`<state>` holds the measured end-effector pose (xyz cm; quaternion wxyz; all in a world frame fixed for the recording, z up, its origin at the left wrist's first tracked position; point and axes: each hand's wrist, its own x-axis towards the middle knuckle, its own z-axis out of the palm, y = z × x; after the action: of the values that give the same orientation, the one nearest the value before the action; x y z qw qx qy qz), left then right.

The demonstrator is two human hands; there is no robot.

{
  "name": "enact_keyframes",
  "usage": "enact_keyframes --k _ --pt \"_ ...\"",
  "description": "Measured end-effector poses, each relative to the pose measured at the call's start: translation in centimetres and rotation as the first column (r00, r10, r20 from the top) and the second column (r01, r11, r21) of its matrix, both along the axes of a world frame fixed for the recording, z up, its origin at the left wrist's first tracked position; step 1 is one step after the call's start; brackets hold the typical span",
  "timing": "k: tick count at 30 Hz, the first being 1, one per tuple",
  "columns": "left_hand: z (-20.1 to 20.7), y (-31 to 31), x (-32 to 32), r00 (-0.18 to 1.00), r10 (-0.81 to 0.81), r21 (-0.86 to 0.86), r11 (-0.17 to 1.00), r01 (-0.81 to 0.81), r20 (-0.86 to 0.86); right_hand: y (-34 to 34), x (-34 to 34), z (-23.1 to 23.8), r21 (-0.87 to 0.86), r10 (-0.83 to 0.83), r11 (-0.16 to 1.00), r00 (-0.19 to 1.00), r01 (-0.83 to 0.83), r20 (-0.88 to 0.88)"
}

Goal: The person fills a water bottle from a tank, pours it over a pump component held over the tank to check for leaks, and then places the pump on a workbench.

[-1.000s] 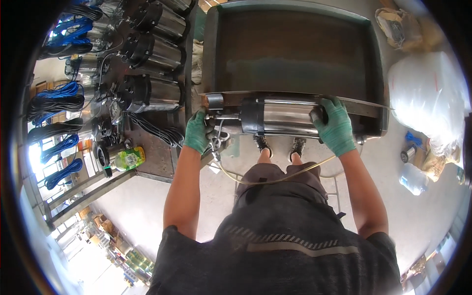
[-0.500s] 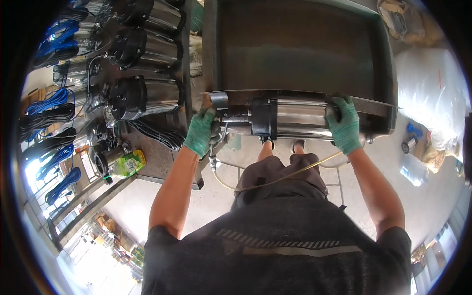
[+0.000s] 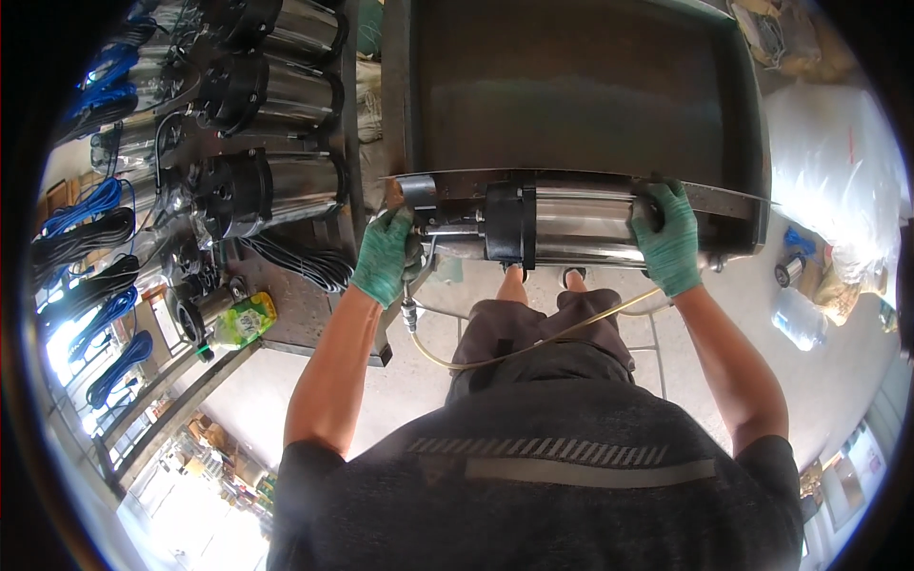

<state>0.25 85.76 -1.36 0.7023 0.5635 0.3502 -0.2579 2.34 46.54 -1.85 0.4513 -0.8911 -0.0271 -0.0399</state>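
Observation:
A shiny steel pump (image 3: 588, 228) with a black end piece lies sideways at the near edge of the dark metal tray (image 3: 571, 114). My right hand (image 3: 669, 240), in a green glove, is wrapped round the pump's right end. At the other side, my gloved left hand (image 3: 383, 255) grips an air driver (image 3: 412, 249), mostly hidden by the fingers. Its long thin bit (image 3: 452, 229) reaches right to the black end piece. A yellowish air hose (image 3: 457, 364) runs from a metal coupling below the left hand and curves across in front of my legs.
More steel pumps (image 3: 286, 186) with black ends lie on the dark bench at left, beside coiled black cable (image 3: 295, 262) and blue coils (image 3: 119, 366). A green-yellow pouch (image 3: 249, 319) sits near the bench edge. Clear plastic wrapping (image 3: 833, 171) lies at right.
Both hands keep their holds on the air driver and the pump. The view has shifted slightly, so the bench at left sits a little farther left.

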Motion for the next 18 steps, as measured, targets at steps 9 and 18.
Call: enact_keyframes --k 9,18 --pt "-0.05 -0.24 -0.01 1.000 0.024 0.004 1.000 -0.024 -0.015 -0.02 0.04 -0.41 0.040 -0.014 0.999 1.000 0.014 -0.001" --pt "0.61 0.39 -0.96 0.997 0.024 -0.062 0.998 -0.020 0.067 -0.66 -0.11 -0.66 -0.010 0.018 1.000 1.000 -0.018 0.021"
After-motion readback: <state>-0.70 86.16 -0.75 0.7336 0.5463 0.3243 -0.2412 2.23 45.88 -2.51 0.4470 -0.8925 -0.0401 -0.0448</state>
